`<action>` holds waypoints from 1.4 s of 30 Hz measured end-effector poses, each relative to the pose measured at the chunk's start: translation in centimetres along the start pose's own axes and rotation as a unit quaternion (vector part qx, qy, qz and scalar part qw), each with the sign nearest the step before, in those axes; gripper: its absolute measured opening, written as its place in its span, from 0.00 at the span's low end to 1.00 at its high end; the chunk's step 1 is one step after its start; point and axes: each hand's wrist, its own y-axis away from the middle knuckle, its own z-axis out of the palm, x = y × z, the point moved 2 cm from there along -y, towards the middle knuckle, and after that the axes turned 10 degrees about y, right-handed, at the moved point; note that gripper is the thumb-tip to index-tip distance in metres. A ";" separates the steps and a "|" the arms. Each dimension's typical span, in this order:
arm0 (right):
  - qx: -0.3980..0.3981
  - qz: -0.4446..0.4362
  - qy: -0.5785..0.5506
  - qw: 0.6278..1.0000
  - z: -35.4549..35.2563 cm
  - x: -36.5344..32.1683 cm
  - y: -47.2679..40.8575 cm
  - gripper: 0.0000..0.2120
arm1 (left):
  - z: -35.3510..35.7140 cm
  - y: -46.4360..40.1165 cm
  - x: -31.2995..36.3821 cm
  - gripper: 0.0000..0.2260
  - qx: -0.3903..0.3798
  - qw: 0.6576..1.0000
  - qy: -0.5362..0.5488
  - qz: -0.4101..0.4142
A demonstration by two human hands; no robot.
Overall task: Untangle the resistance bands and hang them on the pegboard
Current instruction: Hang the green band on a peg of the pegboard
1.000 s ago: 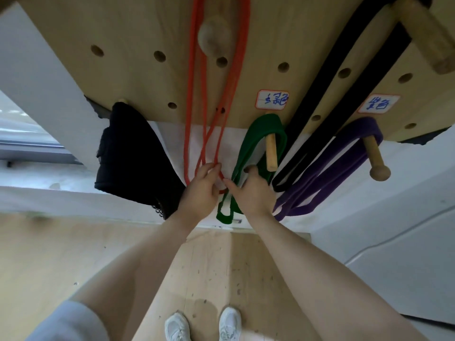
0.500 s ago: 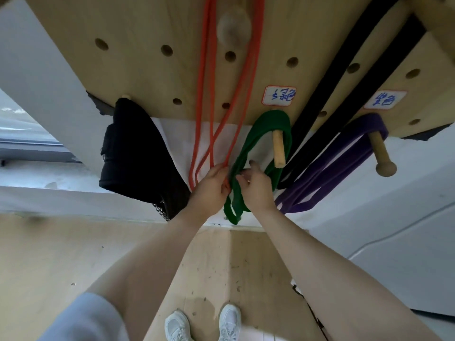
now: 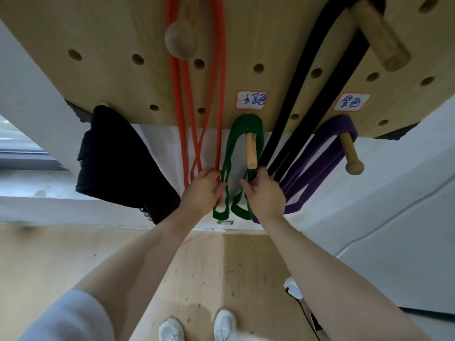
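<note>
Four resistance bands on pegboard (image 3: 246, 33); green band (image 3: 246, 124) pinched by left hand (image 3: 203, 190) and right hand (image 3: 264, 193)

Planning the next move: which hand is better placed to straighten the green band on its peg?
Probably right: the right hand pinches the green band just below its wooden peg. The left hand sits between it and the orange band.

Both hands (image 3: 234, 190) have spread the green band's (image 3: 242, 134) strands apart.

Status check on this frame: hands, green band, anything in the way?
Left hand and right hand each grip a green band strand. Band looped over its peg. Orange band hangs against the left hand.
</note>
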 end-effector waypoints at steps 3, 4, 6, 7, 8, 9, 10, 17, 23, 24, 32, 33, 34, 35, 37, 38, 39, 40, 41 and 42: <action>0.016 0.013 0.009 1.000 0.7 -0.4 0.0 0.11 | -0.3 -0.4 0.5 0.16 0.038 0.999 -0.013 -0.015; 0.021 0.007 0.003 1.000 0.7 -0.6 0.1 0.10 | -0.3 -0.4 0.6 0.16 0.049 0.999 -0.009 -0.013; 0.019 -0.013 -0.026 0.999 0.9 -1.0 0.8 0.10 | -0.2 -0.4 0.4 0.15 0.060 0.998 -0.005 -0.002; 0.010 -0.024 -0.049 0.998 1.2 -1.1 1.1 0.10 | -0.1 -0.3 0.2 0.14 0.061 0.998 -0.005 0.005; -0.003 -0.031 -0.071 0.997 1.4 -1.2 1.3 0.11 | 0.0 -0.2 0.1 0.14 0.062 0.998 -0.004 0.011; -0.021 -0.036 -0.083 0.996 1.8 -1.2 1.2 0.12 | 0.1 -0.1 0.0 0.13 0.062 0.998 -0.002 0.016; -0.042 -0.037 -0.083 0.995 2.1 -1.2 0.8 0.12 | 0.1 -0.1 0.0 0.13 0.063 0.998 0.000 0.019; -0.116 0.037 0.080 0.989 1.6 0.2 -4.0 0.12 | 0.6 -1.0 0.0 0.12 0.083 0.996 -0.017 0.014; -0.094 0.032 -0.014 0.995 2.1 2.0 -3.1 0.11 | 1.0 -1.7 -0.1 0.14 0.106 0.994 -0.020 -0.027; -0.099 0.042 -0.037 0.994 1.9 2.3 -3.1 0.11 | 1.0 -1.7 0.0 0.14 0.099 0.994 -0.018 -0.032; -0.169 0.050 0.019 0.984 -1.2 1.8 -2.7 0.16 | -0.2 0.2 0.8 0.13 0.017 0.995 0.035 -0.092; -0.171 0.043 0.016 0.984 -1.6 1.8 -2.2 0.16 | -0.5 0.7 1.1 0.13 0.007 0.995 0.031 -0.092; -0.170 0.040 0.007 0.985 -2.0 1.7 -1.8 0.16 | -0.8 1.2 1.3 0.12 -0.005 0.996 0.023 -0.090; -0.166 0.038 -0.005 0.985 -2.6 1.6 -1.5 0.16 | -1.1 1.7 1.6 0.12 -0.015 0.996 0.010 -0.087; -0.158 0.036 -0.032 0.986 -3.7 0.9 -0.9 0.16 | -1.9 2.7 2.2 0.10 -0.026 0.996 -0.023 -0.077; -0.155 0.034 -0.045 0.986 -4.3 0.5 -0.4 0.16 | -2.2 3.3 2.3 0.10 -0.030 0.997 -0.037 -0.068; -0.151 0.031 -0.055 0.986 -4.9 0.1 0.1 0.15 | -2.6 3.8 2.6 0.11 -0.036 0.996 -0.050 -0.057; -0.151 0.025 -0.060 0.986 -5.5 -0.3 0.6 0.15 | -3.0 4.2 2.8 0.11 -0.045 0.996 -0.064 -0.051; -0.154 0.017 -0.064 0.986 -6.0 -0.8 1.3 0.15 | -3.5 4.8 3.0 0.11 -0.052 0.995 -0.076 -0.047; -0.160 0.009 -0.069 0.985 -6.4 -1.2 2.0 0.15 | -4.0 5.5 3.3 0.10 -0.060 0.994 -0.081 -0.050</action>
